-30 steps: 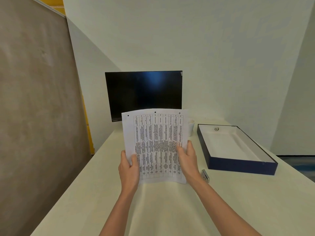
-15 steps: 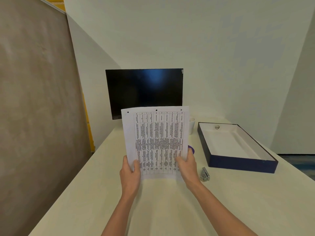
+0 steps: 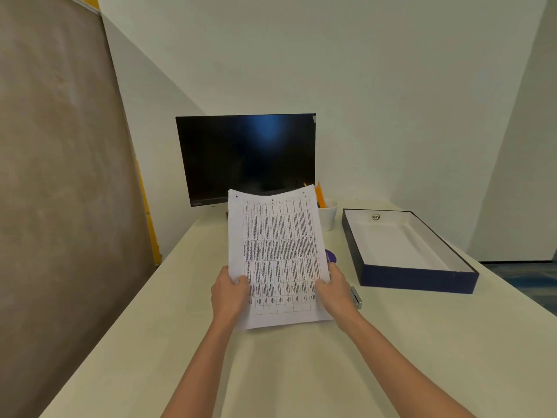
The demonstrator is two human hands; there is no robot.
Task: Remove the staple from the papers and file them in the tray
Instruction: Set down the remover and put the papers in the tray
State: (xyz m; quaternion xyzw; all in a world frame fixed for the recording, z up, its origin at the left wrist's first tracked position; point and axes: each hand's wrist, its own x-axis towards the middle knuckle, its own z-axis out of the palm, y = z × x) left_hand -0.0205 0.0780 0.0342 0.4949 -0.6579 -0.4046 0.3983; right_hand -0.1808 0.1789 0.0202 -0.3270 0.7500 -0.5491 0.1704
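Observation:
A stack of papers [image 3: 277, 245] printed with a table is held up above the middle of the white desk, its top edge bending back. My left hand [image 3: 229, 292] grips its lower left edge and my right hand [image 3: 334, 289] grips its lower right edge. A dark blue tray [image 3: 419, 277] with a white inside sits to the right, open and with no papers in it. A small metal staple tool [image 3: 356, 297] lies on the desk just right of my right wrist. I cannot make out a staple on the papers.
A dark monitor [image 3: 245, 158] stands at the back of the desk [image 3: 301, 372]. A white cup [image 3: 328, 215] with orange pencils is behind the papers, and a purple round object [image 3: 331, 256] peeks out beside them. A brown panel closes off the left side.
The papers have tilted back from nearly upright and dropped lower towards the desk, still held in both hands. The cup with pencils has come into sight behind them.

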